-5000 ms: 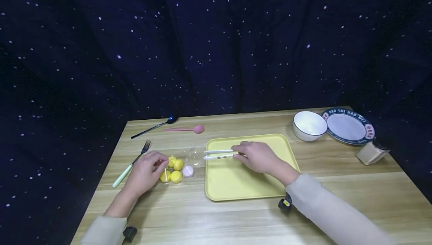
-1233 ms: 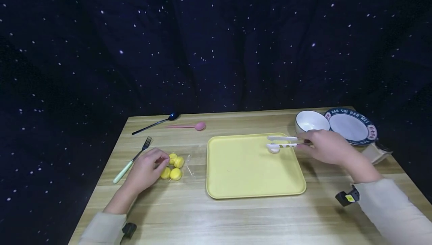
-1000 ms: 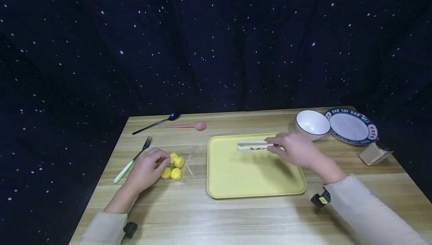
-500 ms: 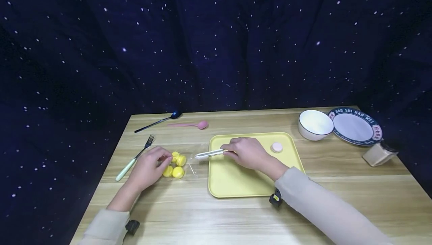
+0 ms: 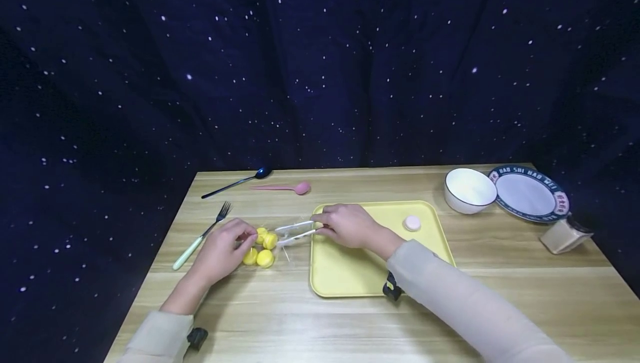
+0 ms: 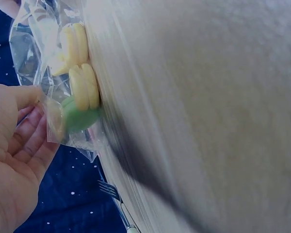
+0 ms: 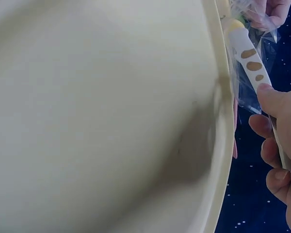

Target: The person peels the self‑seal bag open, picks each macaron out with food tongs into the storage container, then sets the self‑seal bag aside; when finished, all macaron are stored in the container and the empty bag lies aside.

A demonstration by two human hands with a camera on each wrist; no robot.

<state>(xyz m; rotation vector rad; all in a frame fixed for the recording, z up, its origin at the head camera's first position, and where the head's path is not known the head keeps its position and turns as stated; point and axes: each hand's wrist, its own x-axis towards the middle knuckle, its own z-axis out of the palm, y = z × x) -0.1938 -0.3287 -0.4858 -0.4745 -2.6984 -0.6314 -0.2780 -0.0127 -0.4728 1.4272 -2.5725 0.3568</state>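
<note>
Pinching the white tongs (image 5: 295, 230) in my right hand (image 5: 346, 225), I'm pointing their tips leftward at the yellow macarons (image 5: 263, 245) whose clear bag (image 5: 280, 235) my left hand (image 5: 220, 250) is gripping.

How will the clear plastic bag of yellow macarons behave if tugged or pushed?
The clear plastic bag looks thin and crinkled, so it is likely floppy. The left hand pinches its edge, probably to steady it. The round yellow macarons inside may shift.
</note>
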